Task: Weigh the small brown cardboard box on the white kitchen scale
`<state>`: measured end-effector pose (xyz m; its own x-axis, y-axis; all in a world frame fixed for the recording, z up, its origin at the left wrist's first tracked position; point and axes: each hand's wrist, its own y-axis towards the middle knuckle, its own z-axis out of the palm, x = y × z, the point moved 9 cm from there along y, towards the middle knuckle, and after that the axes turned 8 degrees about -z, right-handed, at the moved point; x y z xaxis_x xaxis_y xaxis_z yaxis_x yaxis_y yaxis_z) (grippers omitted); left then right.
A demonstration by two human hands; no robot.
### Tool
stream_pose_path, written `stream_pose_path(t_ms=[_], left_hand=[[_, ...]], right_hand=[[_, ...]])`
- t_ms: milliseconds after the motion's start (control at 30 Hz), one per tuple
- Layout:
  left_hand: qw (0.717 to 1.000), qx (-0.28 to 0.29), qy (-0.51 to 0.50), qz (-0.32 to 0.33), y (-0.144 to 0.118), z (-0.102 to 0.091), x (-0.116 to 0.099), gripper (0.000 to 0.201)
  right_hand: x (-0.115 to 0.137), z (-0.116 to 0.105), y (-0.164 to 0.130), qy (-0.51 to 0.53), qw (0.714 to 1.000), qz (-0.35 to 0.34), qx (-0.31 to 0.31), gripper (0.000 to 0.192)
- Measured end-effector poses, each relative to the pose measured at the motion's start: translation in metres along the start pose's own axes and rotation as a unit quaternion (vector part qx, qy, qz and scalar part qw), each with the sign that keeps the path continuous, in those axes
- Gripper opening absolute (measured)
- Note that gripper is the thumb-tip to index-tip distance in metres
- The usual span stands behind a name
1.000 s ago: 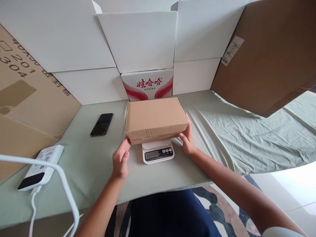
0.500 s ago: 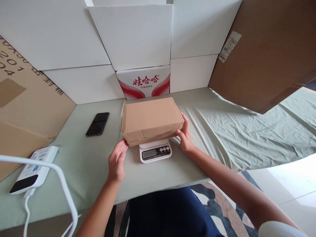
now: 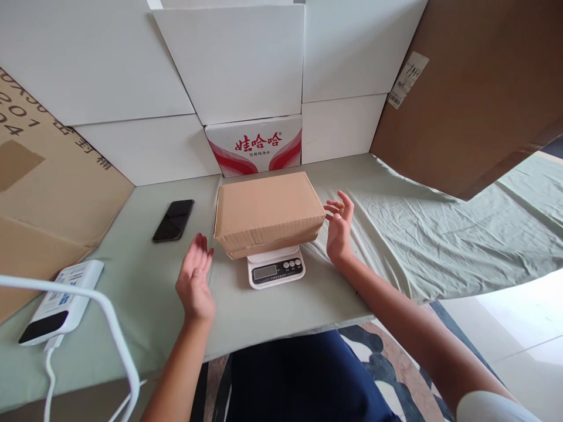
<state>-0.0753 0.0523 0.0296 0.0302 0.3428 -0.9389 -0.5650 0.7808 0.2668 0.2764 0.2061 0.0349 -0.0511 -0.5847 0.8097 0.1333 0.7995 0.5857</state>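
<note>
A brown cardboard box (image 3: 268, 212) rests on the kitchen scale (image 3: 275, 268), with the left hand (image 3: 194, 282) and right hand (image 3: 339, 227) spread open just beside it, touching nothing.

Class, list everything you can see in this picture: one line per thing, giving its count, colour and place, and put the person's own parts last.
cardboard box: 1, brown, shut, resting on the scale
scale: 1, white, on the table under the box, display facing the person
phone: 1, black, flat on the table left of the box
power bank: 1, white with dark end, near left table edge, white cable attached
printed carton: 1, white with red print, behind the box
white boards: several, standing at the back
brown cardboard sheets: 2, left and right sides
table cloth: 1, pale green, wrinkled at right
left hand: 1, open, apart from the box
right hand: 1, open, beside the box's right end
</note>
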Motion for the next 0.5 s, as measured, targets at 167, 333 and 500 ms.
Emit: stream_pose_path(t_ms=[167, 333, 500], left_hand=[[1.000, 0.002, 0.001, -0.026, 0.002, 0.001, 0.006, 0.052], [0.999, 0.017, 0.016, -0.049, 0.002, 0.004, 0.015, 0.060], [0.995, 0.071, 0.055, -0.051, -0.002, 0.013, 0.022, 0.065]], right_hand=[[0.000, 0.000, -0.001, 0.006, 1.000, 0.000, -0.007, 0.064], [0.021, 0.011, -0.007, 0.023, 0.998, -0.042, 0.037, 0.062], [0.032, 0.029, -0.020, 0.018, 0.990, -0.077, 0.118, 0.064]])
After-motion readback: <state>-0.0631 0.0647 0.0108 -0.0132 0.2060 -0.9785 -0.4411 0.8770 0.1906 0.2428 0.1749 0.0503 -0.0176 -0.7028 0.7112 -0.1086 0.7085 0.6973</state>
